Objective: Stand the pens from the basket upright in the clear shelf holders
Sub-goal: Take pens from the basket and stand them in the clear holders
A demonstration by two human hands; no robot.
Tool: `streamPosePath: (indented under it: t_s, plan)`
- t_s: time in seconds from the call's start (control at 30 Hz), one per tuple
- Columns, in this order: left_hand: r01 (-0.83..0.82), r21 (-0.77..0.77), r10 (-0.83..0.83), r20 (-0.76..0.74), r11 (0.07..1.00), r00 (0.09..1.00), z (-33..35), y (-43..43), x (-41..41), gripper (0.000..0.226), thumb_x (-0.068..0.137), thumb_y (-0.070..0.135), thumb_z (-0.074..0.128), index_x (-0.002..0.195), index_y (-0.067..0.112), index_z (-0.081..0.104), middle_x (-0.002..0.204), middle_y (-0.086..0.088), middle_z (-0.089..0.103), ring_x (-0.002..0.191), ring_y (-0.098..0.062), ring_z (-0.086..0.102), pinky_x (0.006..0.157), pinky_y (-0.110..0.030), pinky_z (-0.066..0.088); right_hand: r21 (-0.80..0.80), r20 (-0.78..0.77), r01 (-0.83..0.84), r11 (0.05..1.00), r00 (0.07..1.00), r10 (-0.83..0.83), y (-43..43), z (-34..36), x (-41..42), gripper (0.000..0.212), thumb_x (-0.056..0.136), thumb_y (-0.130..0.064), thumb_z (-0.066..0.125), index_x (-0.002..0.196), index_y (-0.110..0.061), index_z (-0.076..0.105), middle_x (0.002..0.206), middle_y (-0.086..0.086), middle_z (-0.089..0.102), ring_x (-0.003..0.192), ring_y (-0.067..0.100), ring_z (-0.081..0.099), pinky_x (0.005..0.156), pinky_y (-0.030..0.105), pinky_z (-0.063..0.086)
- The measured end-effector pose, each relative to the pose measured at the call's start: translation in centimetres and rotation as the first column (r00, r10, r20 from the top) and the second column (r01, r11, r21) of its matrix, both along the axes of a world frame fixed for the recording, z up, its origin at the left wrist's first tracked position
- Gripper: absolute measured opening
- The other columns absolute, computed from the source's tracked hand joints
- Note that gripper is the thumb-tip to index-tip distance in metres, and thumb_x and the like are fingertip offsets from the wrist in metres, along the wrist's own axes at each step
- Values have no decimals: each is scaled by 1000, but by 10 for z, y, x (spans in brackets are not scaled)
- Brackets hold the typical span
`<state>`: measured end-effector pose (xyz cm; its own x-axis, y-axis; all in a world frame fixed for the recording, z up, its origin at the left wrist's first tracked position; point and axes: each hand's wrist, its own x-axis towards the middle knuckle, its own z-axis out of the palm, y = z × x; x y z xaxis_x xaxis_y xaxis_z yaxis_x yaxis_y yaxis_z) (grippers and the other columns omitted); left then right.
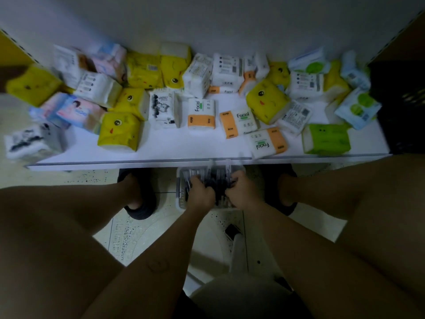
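Note:
A pale plastic basket (181, 199) stands on the floor between my feet, partly under the front edge of the white shelf. It holds several dark pens (216, 178) lying in a heap. Both my hands are down inside it. My left hand (200, 194) has its fingers curled into the pens on the left side. My right hand (241, 192) grips a bunch of pens on the right side. The clear shelf holders do not show in the head view.
The white shelf (161, 146) above the basket carries several tissue packs, among them yellow duck packs (118, 132), orange "Facial" packs (201, 113) and a green pack (326, 139). A dark crate (402, 107) stands at the right. My knees flank the basket, shoes (140, 199) on tile.

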<state>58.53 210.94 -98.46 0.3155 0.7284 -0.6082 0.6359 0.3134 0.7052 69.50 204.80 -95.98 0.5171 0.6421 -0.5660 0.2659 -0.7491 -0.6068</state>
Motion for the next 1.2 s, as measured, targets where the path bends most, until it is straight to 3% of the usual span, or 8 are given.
streamPosePath:
  t_s: [0.13,0.23,0.3,0.5,0.67,0.83,0.97,1.2]
  plan:
    - [-16,87,10,65,996,998,34,-1,-5,25,101,17,36,116,11,55,89,-8,61,73,-19,57,66,-34,49,83,51,-42,996,998,38,2,28,-7,6,90,-15,55,88,-18,60,83,0,62,78,21,60,68,31,48]
    - [-65,242,23,174,968,984,71,6,-7,24,102,26,38,103,16,59,81,-7,63,72,-22,59,71,-40,52,196,49,-32,980,999,23,8,56,-9,22,97,-24,51,74,-23,53,74,-1,60,75,22,63,68,33,50]
    - [-92,314,11,249,945,968,98,12,-11,17,102,25,42,98,17,57,74,-3,62,62,-17,56,60,-32,47,299,39,-26,954,999,15,13,79,-10,28,97,-25,54,69,-23,48,68,-1,56,75,27,66,68,36,51]
    - [-155,358,-5,410,921,912,179,35,-24,19,102,20,44,85,12,51,75,-1,59,56,-16,46,54,-28,35,551,87,-53,833,996,6,29,154,-3,13,88,-27,68,81,-29,57,76,3,65,72,25,66,72,49,56]
    - [-192,515,-132,527,835,840,255,34,-17,8,98,31,52,97,23,56,70,2,56,54,-5,47,55,-24,39,697,145,-106,710,989,6,34,222,-4,6,88,-26,68,87,-25,62,68,0,67,57,9,61,67,38,55]
    - [-286,581,-171,607,762,776,325,30,-13,13,96,20,56,100,15,68,73,5,64,62,-3,57,54,-20,46,808,172,-120,577,984,-37,36,300,-6,15,91,-29,66,80,-19,61,71,4,65,55,12,57,64,38,51]
    - [-327,574,-235,695,751,679,379,32,-13,17,99,15,52,111,15,64,71,1,61,50,-5,47,48,-20,39,854,260,-194,483,963,-73,33,360,-5,18,91,-32,64,78,-22,59,60,-3,61,58,15,59,62,37,50]
    - [-336,727,-402,635,598,659,456,30,-14,20,99,27,49,115,31,60,73,6,61,52,-1,48,51,-18,37,919,271,-243,311,961,-49,28,446,-4,9,90,-23,66,92,-28,59,71,-2,66,61,16,65,66,46,57]
